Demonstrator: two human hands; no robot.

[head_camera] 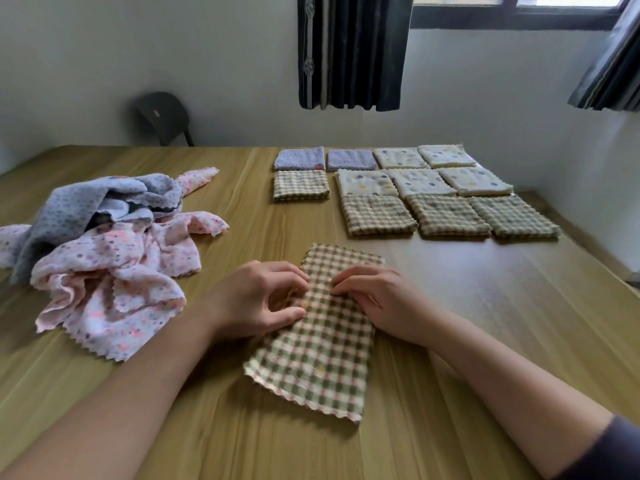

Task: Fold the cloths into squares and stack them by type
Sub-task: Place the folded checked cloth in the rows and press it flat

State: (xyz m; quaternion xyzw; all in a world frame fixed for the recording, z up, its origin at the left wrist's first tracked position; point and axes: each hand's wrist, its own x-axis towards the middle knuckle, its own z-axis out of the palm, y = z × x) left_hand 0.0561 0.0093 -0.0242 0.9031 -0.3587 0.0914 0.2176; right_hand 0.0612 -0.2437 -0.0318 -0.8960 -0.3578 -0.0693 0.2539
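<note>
Left hand (263, 299) pinches the checked cloth (318, 358) mid-strip; right hand (381, 303) curls its fingers (349, 277) onto it, grip unclear. I'd bring near end onto far end, edges matched.

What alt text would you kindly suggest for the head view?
The left hand and right hand pinch the middle of a green checked cloth, folded into a strip, on a table. Folded squares lie in rows beyond; a heap of unfolded cloths sits left.

One wide-angle view from the person's head faces forward and down across the table (467, 306). The left hand (263, 299) and right hand (377, 303) sit nearest the lens; the far wall (173, 46) fills the top
</note>
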